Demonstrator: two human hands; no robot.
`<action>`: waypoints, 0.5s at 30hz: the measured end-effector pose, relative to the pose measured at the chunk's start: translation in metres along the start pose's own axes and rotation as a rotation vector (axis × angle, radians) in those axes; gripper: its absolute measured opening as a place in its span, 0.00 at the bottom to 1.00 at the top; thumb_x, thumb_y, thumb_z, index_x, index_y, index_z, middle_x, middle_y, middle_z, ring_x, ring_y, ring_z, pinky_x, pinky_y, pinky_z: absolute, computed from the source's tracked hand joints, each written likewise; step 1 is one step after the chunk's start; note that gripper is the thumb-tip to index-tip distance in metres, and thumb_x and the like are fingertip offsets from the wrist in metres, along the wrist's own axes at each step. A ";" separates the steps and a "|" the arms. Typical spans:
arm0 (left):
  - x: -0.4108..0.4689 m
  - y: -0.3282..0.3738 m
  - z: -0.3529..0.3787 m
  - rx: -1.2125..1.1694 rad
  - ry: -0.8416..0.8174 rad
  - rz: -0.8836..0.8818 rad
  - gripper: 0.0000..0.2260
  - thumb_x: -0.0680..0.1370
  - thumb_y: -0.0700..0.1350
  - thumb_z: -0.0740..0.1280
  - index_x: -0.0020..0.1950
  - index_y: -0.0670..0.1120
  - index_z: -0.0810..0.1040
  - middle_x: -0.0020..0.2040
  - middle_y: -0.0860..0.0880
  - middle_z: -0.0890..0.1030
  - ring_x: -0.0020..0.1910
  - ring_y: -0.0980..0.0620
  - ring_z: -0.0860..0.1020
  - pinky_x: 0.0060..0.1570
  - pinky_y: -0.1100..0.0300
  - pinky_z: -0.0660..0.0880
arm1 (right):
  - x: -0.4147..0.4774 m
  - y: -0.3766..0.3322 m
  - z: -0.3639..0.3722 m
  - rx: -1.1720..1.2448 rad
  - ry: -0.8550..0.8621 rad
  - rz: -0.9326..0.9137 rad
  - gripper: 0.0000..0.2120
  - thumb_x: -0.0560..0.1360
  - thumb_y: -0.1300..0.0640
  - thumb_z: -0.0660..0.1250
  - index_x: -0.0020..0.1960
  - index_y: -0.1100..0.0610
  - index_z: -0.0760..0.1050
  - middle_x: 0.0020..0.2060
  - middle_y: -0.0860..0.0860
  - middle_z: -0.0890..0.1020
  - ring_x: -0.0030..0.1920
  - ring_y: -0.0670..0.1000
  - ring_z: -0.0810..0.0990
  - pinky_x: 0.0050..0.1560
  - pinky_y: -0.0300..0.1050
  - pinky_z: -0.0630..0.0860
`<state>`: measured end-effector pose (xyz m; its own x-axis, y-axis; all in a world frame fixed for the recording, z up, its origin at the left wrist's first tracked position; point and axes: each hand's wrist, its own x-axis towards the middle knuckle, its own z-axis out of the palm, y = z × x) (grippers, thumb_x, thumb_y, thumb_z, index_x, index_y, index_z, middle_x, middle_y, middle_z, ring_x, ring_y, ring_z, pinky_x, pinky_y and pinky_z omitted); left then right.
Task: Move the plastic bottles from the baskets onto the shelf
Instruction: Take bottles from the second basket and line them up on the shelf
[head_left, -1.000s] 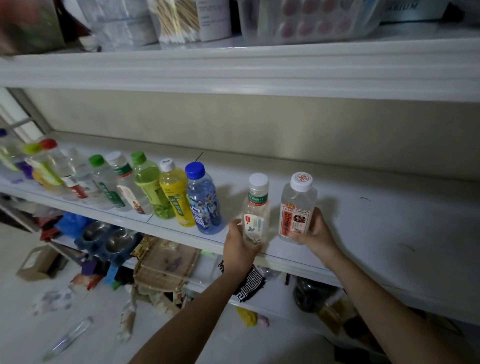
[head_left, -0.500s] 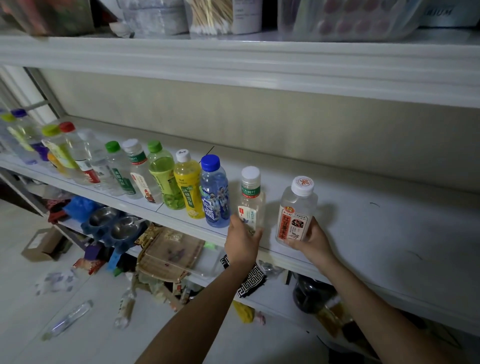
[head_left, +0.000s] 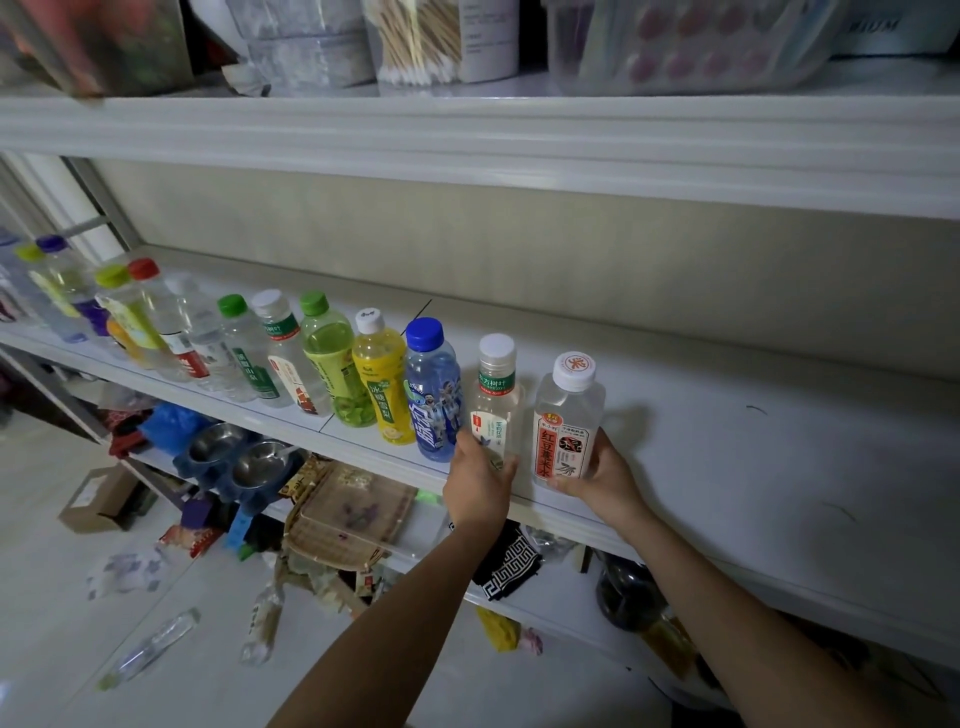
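A row of several plastic bottles stands along the front of the white shelf (head_left: 727, 467). My left hand (head_left: 480, 480) grips the base of a clear bottle with a green neck band and white cap (head_left: 496, 400), upright on the shelf beside the blue-capped bottle (head_left: 431, 395). My right hand (head_left: 605, 475) holds the lower part of a squat clear bottle with a red-and-white label (head_left: 566, 415), which stands just right of the other. A yellow bottle (head_left: 379, 384) and a green one (head_left: 335, 374) come further left.
The shelf above (head_left: 467, 140) overhangs with boxes and cotton swabs on it. To the right of the held bottles the shelf surface is bare. Below lie a woven basket (head_left: 343, 525), metal bowls (head_left: 239, 457), and bottles on the floor (head_left: 150, 644).
Both bottles have shifted left along the shelf toward the row; the green-banded one now stands close to the blue-capped bottle. Both hands keep their hold.
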<state>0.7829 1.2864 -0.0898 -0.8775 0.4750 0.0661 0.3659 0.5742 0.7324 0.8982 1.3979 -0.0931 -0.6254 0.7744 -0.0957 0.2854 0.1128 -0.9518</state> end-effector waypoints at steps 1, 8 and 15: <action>-0.001 0.001 0.000 0.001 -0.004 -0.003 0.21 0.74 0.51 0.71 0.57 0.45 0.65 0.56 0.46 0.79 0.54 0.45 0.79 0.49 0.50 0.76 | 0.001 0.001 0.001 -0.002 -0.001 -0.003 0.30 0.62 0.65 0.79 0.54 0.43 0.69 0.45 0.37 0.79 0.47 0.36 0.76 0.43 0.31 0.72; -0.008 0.004 0.000 -0.044 0.014 0.021 0.24 0.74 0.48 0.72 0.63 0.43 0.64 0.61 0.44 0.76 0.59 0.44 0.76 0.53 0.49 0.76 | -0.002 0.000 -0.004 -0.072 -0.034 -0.022 0.29 0.64 0.61 0.79 0.61 0.51 0.70 0.52 0.45 0.80 0.51 0.46 0.78 0.46 0.35 0.73; -0.031 -0.028 -0.018 -0.055 -0.011 0.220 0.39 0.75 0.56 0.69 0.77 0.41 0.54 0.77 0.42 0.58 0.75 0.43 0.61 0.70 0.48 0.66 | -0.057 0.035 -0.014 -0.947 0.215 -0.188 0.33 0.75 0.36 0.61 0.72 0.54 0.63 0.70 0.52 0.70 0.69 0.52 0.68 0.70 0.47 0.64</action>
<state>0.7943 1.2434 -0.0999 -0.7747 0.5922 0.2215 0.5308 0.4188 0.7368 0.9542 1.3665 -0.1166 -0.6019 0.7786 0.1775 0.7163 0.6246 -0.3110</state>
